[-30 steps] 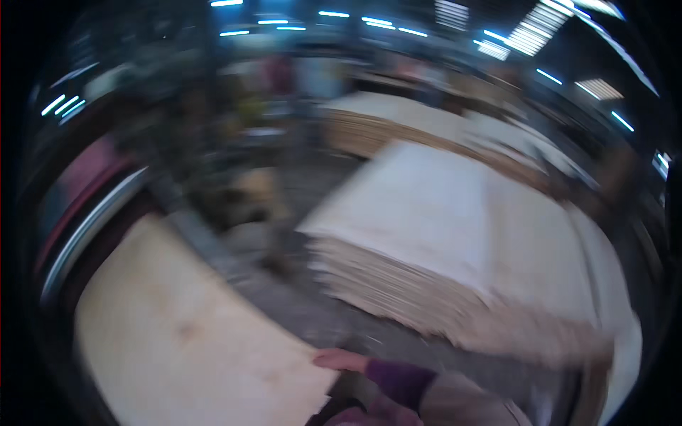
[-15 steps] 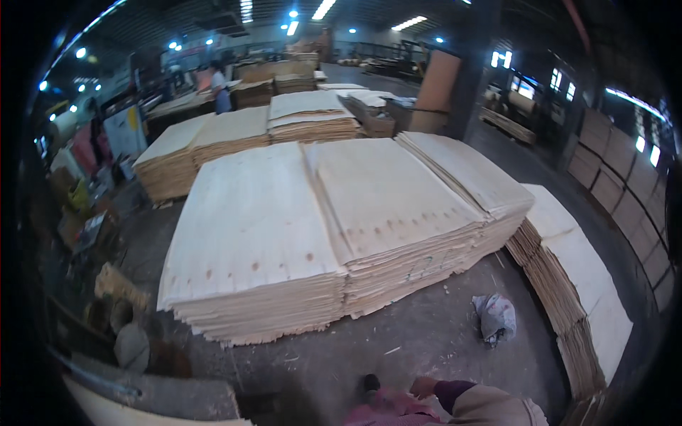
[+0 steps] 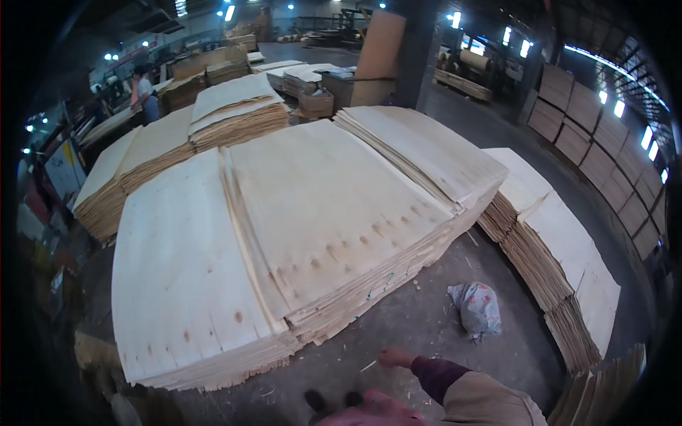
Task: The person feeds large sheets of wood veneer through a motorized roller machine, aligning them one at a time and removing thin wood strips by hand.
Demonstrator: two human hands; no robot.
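Observation:
My right hand [image 3: 396,356] reaches out over the floor at the bottom of the view, a dark purple cuff and beige sleeve behind it. Its fingers are too small and blurred to make out, and I see nothing sticking out of it. Nearest ahead of it lies a large block of pale wood veneer sheets [image 3: 334,206] in side-by-side stacks, with ragged edges and brown knots. The hand is apart from this block. My left hand is out of view.
A tied, flower-patterned bag [image 3: 477,309] lies on the floor to the right. Beyond it runs a low row of veneer stacks [image 3: 568,248]. More stacks [image 3: 238,106], a dark pillar [image 3: 415,60] and another person [image 3: 145,96] are farther back. Brown panels [image 3: 593,135] stand far right.
My view has turned to the right and come closer to the veneer block, so things sit farther left. My right hand has moved a little forward and left in the view.

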